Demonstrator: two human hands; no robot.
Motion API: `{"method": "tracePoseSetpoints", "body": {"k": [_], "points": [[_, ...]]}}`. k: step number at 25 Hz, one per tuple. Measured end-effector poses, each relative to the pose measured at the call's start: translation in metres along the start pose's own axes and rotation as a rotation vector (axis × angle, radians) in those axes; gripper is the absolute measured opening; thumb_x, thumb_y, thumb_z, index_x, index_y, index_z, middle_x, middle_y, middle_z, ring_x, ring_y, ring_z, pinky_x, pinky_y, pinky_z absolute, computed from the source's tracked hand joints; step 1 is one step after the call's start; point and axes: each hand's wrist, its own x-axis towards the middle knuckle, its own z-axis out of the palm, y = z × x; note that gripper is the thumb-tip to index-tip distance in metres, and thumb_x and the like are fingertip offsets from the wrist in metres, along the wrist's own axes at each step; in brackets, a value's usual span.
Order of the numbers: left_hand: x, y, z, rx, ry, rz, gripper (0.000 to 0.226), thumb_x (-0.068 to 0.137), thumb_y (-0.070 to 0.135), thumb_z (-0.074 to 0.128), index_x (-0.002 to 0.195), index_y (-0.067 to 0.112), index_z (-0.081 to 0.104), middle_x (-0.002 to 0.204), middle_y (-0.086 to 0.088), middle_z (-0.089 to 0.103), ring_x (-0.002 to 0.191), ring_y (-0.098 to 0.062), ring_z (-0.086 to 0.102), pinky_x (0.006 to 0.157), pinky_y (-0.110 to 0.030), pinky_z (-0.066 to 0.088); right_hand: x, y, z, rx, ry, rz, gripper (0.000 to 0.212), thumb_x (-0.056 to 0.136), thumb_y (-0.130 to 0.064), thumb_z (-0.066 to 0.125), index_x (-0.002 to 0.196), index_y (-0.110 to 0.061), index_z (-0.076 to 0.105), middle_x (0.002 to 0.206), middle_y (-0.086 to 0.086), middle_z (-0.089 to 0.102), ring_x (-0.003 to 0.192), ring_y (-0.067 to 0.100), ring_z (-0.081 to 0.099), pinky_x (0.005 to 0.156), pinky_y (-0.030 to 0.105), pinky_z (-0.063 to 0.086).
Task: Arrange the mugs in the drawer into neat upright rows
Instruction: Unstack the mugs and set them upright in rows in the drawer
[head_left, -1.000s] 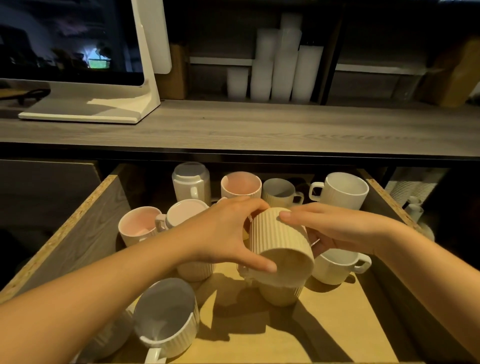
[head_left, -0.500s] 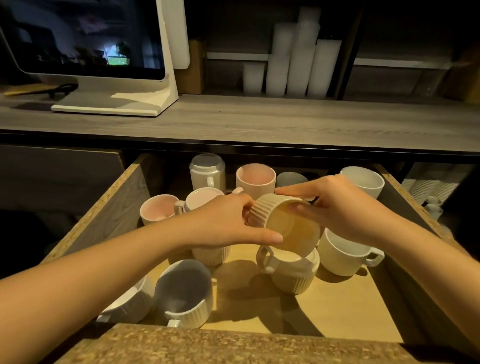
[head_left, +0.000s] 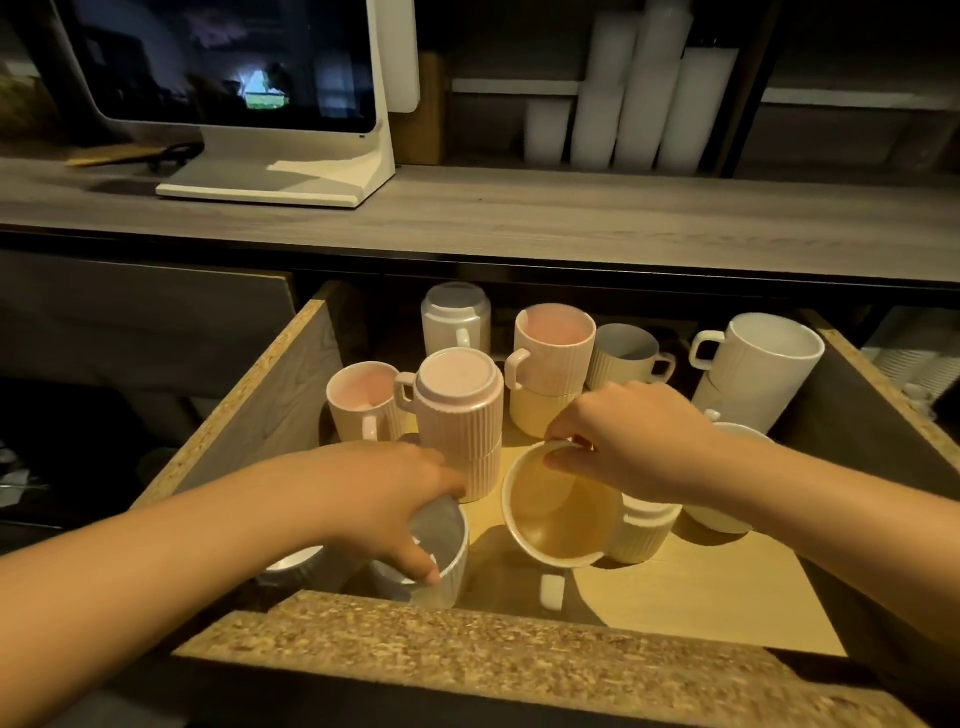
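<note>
— Mugs fill the open drawer (head_left: 291, 395) under the counter (head_left: 519, 218), mostly toward the back. Which one is in hand?

— Two are. The right hand (head_left: 639, 441) pinches the far rim of a cream mug (head_left: 561, 512), thumb and fingers closed on the edge; the mug is tipped, its mouth facing the camera, beside a ribbed cream mug (head_left: 641, 535) standing on the drawer floor. The left hand (head_left: 395, 499) curls over a grey ribbed mug (head_left: 441, 551) near the front left, fingertips hooked on its rim.

— And the rest?

— An upturned pink mug (head_left: 460, 400) sits atop another ribbed one between the two hands. Left of it stands an upright pink mug (head_left: 358, 400). Behind: an inverted white mug (head_left: 456, 322), a pink mug stacked on a cream one (head_left: 553, 343), a grey mug (head_left: 623, 356), and a white stacked pair (head_left: 763, 358) at the right wall
</note>
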Motion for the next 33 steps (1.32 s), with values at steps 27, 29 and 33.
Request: {"method": "tracePoseSetpoints", "body": {"k": [27, 29, 33], "points": [[0.025, 0.034, -0.019, 0.038, 0.111, 0.145, 0.05, 0.091, 0.047, 0.048, 0.135, 0.024, 0.04, 0.131, 0.0, 0.051, 0.111, -0.018, 0.052, 0.092, -0.037, 0.047, 0.007, 0.02, 0.007, 0.112, -0.252, -0.037, 0.034, 0.094, -0.027, 0.052, 0.127, -0.024, 0.056, 0.126, -0.006, 0.062, 0.112, 0.013, 0.057, 0.1, 0.028, 0.044], [0.042, 0.042, -0.025, 0.027, 0.098, 0.173, 0.05, 0.092, 0.044, 0.048, 0.136, 0.021, 0.04, 0.132, -0.003, 0.051, 0.113, -0.02, 0.053, 0.093, -0.037, 0.047, 0.002, 0.033, 0.0, 0.123, -0.288, 0.009, 0.035, 0.094, -0.024, 0.052, 0.129, -0.024, 0.054, 0.127, -0.004, 0.06, 0.111, 0.013, 0.059, 0.094, 0.025, 0.05], [0.081, 0.056, -0.031, 0.03, 0.074, 0.169, 0.057, 0.091, 0.043, 0.052, 0.139, 0.017, 0.036, 0.134, -0.007, 0.051, 0.115, -0.023, 0.053, 0.093, -0.036, 0.048, -0.008, 0.055, 0.005, 0.091, -0.377, 0.106, 0.043, 0.092, -0.028, 0.055, 0.135, -0.026, 0.047, 0.134, -0.002, 0.056, 0.117, 0.016, 0.056, 0.095, 0.027, 0.05]]}}
